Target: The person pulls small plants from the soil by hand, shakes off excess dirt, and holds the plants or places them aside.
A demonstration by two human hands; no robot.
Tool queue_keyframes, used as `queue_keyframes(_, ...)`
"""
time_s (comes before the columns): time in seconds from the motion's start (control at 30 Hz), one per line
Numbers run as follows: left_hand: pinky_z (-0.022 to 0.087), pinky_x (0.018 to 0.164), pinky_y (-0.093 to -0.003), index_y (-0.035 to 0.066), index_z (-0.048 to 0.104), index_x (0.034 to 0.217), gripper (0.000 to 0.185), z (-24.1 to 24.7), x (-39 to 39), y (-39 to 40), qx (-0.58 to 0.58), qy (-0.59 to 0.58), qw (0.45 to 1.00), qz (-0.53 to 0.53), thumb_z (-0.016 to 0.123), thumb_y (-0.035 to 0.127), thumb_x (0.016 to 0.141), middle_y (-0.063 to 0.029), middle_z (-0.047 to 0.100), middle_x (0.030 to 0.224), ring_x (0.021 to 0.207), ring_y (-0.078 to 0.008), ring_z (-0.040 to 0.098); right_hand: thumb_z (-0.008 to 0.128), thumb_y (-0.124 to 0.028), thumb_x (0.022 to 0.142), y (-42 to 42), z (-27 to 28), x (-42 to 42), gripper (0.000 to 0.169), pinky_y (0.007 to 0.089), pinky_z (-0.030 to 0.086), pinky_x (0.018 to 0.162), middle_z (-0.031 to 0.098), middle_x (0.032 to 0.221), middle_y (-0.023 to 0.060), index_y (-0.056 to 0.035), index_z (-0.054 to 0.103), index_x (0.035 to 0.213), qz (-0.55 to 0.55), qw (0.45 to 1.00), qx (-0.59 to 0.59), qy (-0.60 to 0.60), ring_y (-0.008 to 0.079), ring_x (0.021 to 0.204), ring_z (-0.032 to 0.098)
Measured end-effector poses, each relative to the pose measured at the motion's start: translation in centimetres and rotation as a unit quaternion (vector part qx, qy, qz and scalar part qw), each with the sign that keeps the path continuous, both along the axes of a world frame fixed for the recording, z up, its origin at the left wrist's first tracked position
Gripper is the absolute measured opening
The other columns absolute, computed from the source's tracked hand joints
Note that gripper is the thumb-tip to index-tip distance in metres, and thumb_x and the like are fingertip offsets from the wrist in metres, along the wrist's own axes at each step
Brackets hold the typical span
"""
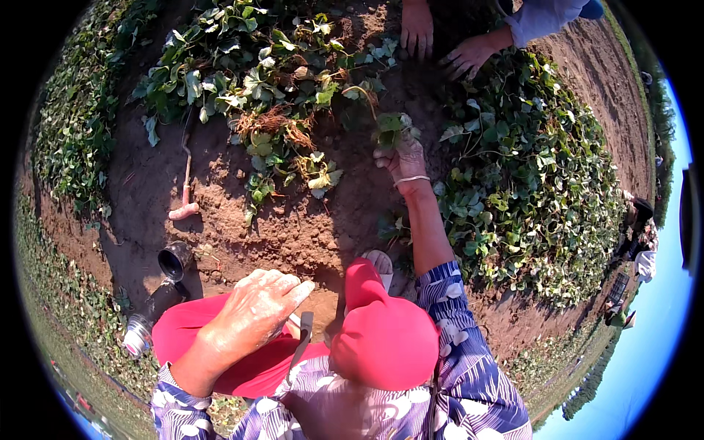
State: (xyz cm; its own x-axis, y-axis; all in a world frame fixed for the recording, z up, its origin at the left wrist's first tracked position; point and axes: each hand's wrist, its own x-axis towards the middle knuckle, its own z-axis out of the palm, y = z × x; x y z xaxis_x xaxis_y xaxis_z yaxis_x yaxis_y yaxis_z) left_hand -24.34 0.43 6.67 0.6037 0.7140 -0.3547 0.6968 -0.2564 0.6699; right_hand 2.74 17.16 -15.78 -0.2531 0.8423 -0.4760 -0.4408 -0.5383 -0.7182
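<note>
My right hand [404,162], with a pale band at its wrist, reaches forward and grips a leafy strawberry plant [389,131] by its lower part. A long curved stem rises from the leaves toward the pile ahead. My left hand [264,305] is held above my red-trousered left knee, back up and fingers curled under. Whatever lies beneath those fingers is hidden. Ahead and left of my right hand, uprooted strawberry plants [258,88] lie heaped, their reddish-brown roots [269,121] exposed.
A T-handled hand tool [185,201] with a thin shaft lies left. Nearby are a black cup-like container [175,261] and a clear plastic bottle [136,335]. Dense strawberry plants [528,181] grow on the right. Another person's hands [473,54] touch the ground ahead. Farther people [641,225] are at right.
</note>
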Motion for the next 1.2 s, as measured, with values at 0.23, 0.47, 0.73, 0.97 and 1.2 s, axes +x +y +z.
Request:
queue_keyframes(0.23,0.051,0.075,-0.0394,0.005,0.062,0.11,0.034,-1.6,-0.5,1.1,0.129,-0.032,0.987,0.088,0.065,-0.001,0.077,-0.0114,0.065,0.098,0.087,-0.0316,0.062,0.064,-0.02,0.089,-6.3,3.0,-0.6,0.033,0.0289,0.049,0.054,0.064,0.092,0.0054,-0.0084,0.057,0.119,-0.027,0.986,-0.044,0.16,0.0143,0.064,0.06)
queue_keyframes(0.47,0.052,0.085,-0.0377,0.002,0.056,0.12,0.038,-1.8,0.8,3.3,0.236,-0.108,0.941,0.218,0.061,0.0,0.083,-0.0147,0.057,0.12,0.106,-0.0347,0.059,0.058,-0.01,0.084,-7.7,8.7,-4.6,0.024,0.0223,0.048,0.052,0.065,0.081,0.0001,-0.0045,0.062,0.107,0.139,0.988,0.042,-0.047,0.0087,0.063,0.06)
queue_keyframes(0.73,0.05,0.067,-0.0392,0.0,0.063,0.095,0.013,-5.0,0.5,3.4,0.203,-0.047,0.947,0.244,0.062,0.007,0.084,-0.015,0.063,0.082,0.077,-0.0357,0.063,0.058,-0.009,0.088,-8.8,12.6,-7.8,0.022,0.0207,0.047,0.06,0.064,0.09,0.0013,-0.0009,0.061,0.108,0.129,0.985,0.111,0.019,0.0062,0.073,0.059)
queue_keyframes(0.97,0.049,0.055,-0.0276,-0.001,0.065,0.098,0.021,-5.2,0.3,3.8,-0.002,-0.165,0.927,0.338,0.049,0.003,0.085,-0.0065,0.064,0.071,0.057,-0.0144,0.06,0.066,-0.007,0.085,-8.9,11.6,-9.0,0.016,0.0214,0.046,0.054,0.063,0.082,0.0028,0.0022,0.062,0.097,0.101,0.988,0.112,0.025,0.0075,0.067,0.058)
queue_keyframes(1.2,0.037,0.041,-0.0193,0.005,0.067,0.079,0.014,-4.1,0.8,3.7,-0.233,-0.228,0.834,0.446,0.063,0.015,0.086,0.0022,0.059,0.06,0.044,-0.0046,0.05,0.072,-0.007,0.08,-9.8,12.2,-8.6,0.015,0.0223,0.043,0.052,0.061,0.075,0.0004,0.0017,0.063,0.088,0.147,0.983,0.11,-0.002,0.0055,0.062,0.053)
